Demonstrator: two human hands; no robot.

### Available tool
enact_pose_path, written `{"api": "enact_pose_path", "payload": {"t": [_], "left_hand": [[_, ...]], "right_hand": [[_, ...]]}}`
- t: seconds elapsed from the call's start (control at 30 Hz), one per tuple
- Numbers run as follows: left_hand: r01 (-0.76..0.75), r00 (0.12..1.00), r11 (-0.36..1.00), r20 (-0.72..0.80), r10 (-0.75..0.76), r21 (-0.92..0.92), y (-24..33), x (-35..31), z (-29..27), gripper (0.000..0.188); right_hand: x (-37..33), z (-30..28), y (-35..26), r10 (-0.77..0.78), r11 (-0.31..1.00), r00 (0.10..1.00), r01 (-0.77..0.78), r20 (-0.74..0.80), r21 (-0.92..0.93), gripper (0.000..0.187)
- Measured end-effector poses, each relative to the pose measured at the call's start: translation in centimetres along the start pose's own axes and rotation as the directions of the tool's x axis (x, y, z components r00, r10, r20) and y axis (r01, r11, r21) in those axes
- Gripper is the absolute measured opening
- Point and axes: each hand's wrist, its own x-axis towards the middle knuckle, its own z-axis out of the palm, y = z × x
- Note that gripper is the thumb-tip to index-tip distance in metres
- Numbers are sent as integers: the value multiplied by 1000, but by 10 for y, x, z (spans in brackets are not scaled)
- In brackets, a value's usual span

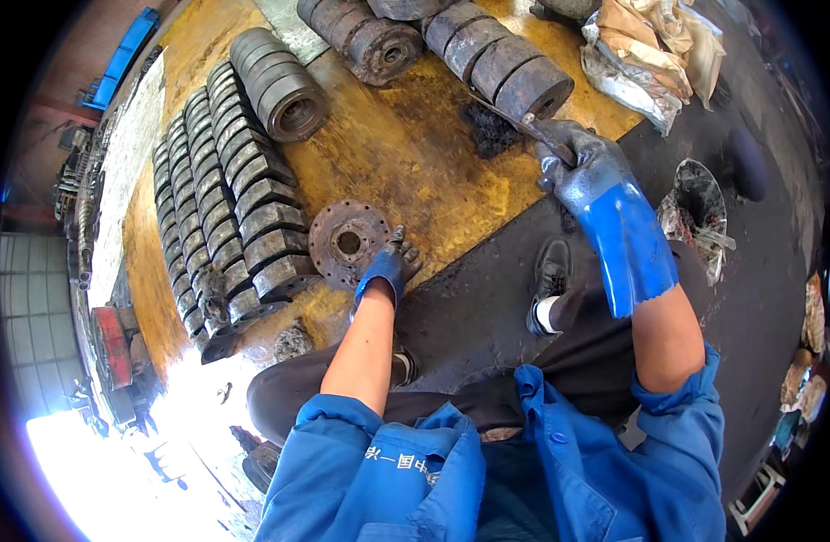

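Observation:
My left hand [393, 265], in a blue glove with a dark, dirty palm, is closed at the right edge of a round rusty metal flange [332, 232]. The flange has a centre hole and a ring of small holes around its rim. Further right and higher up, my right hand [592, 170] wears a long blue rubber glove. Its fingers are wrapped round a dark, thin bar-like tool [543, 137] that points up and left; the kind of tool is unclear. Below the tool's far end lies a clump of black, greasy-looking matter [494, 128].
Rows of dark ribbed metal parts [252, 181] stand left of the flange. Thick metal cylinders [284, 95] and stacked round rollers [501, 59] lie at the far side of the yellow, stained floor sheet [379, 135]. Crumpled sacks [650, 59] and an open bag [695, 208] are on the right.

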Motion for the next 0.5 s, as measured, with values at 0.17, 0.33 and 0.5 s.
{"api": "enact_pose_path", "payload": {"t": [0.17,0.33,0.5], "left_hand": [[-88,991,996,97,90,-26,17,-15,-4,67],[-192,970,981,149,190,-1,42,-49,-4,66],[-366,930,923,90,358,115,103,-108,39,77]], "right_hand": [[12,1,5,-2,995,999,-3,-48,-100,31],[5,-6,-19,-66,992,993,55,-103,-113,33],[25,2,-8,-134,991,969,125,-209,-56,39]]}}
